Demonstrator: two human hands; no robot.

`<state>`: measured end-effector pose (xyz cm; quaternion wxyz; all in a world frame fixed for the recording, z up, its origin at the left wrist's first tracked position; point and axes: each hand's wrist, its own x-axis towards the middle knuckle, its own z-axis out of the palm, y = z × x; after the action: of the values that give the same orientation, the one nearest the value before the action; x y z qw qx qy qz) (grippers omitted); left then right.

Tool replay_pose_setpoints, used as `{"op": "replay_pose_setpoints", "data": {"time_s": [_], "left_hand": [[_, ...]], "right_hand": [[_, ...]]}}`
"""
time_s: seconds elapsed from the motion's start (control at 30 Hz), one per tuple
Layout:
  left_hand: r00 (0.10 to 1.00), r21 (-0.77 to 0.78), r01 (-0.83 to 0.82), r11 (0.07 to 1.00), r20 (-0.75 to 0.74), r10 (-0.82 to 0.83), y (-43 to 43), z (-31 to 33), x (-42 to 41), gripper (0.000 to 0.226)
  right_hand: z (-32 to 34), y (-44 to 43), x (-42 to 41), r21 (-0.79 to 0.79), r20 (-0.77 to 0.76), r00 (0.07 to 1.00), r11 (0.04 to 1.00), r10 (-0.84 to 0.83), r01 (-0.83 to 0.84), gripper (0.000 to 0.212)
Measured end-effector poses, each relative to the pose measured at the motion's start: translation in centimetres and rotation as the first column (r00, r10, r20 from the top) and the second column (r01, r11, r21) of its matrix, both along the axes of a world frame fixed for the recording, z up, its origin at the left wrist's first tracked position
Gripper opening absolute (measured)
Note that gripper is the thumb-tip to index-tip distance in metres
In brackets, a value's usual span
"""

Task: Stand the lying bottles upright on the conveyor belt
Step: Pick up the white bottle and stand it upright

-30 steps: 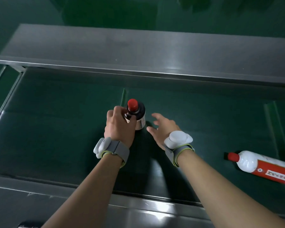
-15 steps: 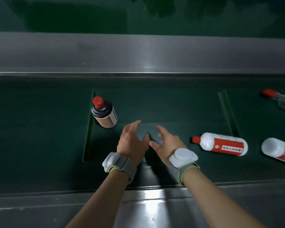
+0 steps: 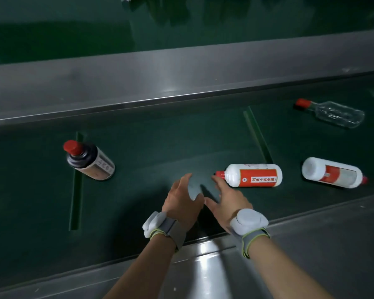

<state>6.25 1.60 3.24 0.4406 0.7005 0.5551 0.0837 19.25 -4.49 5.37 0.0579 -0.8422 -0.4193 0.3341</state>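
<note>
White bottle, lying at 3 o'clock of your open, empty right hand: likely rigid, glossy, slippery; grip its body, left hand also open.

Bare belt between dark bottle and white bottle

The belt is showing dark green, with lighter green cleats crossing it. The rails are gleaming dull grey steel. At nine o'clock the dark bottle is showing a black shoulder, a red cap and a pale grey label. At three o'clock a white bottle is wearing a red cap and an orange-red label with a white strip of dark characters. Farther right, a second white bottle is showing a red and grey label. At two o'clock the clear bottle is carrying a red cap. Both wrists are wearing grey bands edged in yellow-green, holding white pods.
</note>
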Motion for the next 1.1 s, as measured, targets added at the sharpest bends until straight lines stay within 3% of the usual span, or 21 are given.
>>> {"op": "replay_pose_setpoints", "data": {"time_s": [0.17,0.37,0.53,0.67,0.8,0.93,1.1], "left_hand": [[0.999,-0.021,-0.001,1.000,-0.032,0.001,-1.1,-1.5,4.6,0.067],[0.990,-0.073,-0.062,0.995,-0.127,0.052,-2.6,-3.7,11.2,0.068],[0.976,-0.086,-0.117,0.989,-0.196,0.099,-2.4,-5.1,14.9,0.069],[0.966,-0.092,-0.145,0.985,-0.228,0.120,-2.3,-5.6,15.5,0.063],[0.972,-0.098,-0.152,0.984,-0.195,0.131,-1.9,-5.9,15.8,0.050],[0.982,-0.204,-0.140,0.969,-0.155,0.109,-1.7,-6.4,16.3,0.075],[0.989,-0.278,-0.127,0.952,-0.105,0.101,-2.1,-6.4,16.7,0.092]], "right_hand": [[-2.0,-1.4,4.5,0.027,-0.003,0.999,0.999,0.043,-0.043,0.063],[-4.4,-2.3,12.1,0.191,-0.063,0.986,0.972,0.154,-0.139,0.066],[-5.1,-2.0,17.7,0.270,0.030,0.962,0.925,0.270,-0.268,0.066],[-6.1,-0.5,19.4,0.125,0.102,0.893,0.885,0.439,-0.449,0.071],[-7.9,0.8,19.8,-0.045,0.217,0.789,0.813,0.575,-0.580,0.097],[-8.9,1.5,19.7,-0.089,0.281,0.762,0.807,0.583,-0.584,0.114],[-9.2,4.0,18.6,-0.114,0.300,0.787,0.839,0.540,-0.532,0.086]]}}
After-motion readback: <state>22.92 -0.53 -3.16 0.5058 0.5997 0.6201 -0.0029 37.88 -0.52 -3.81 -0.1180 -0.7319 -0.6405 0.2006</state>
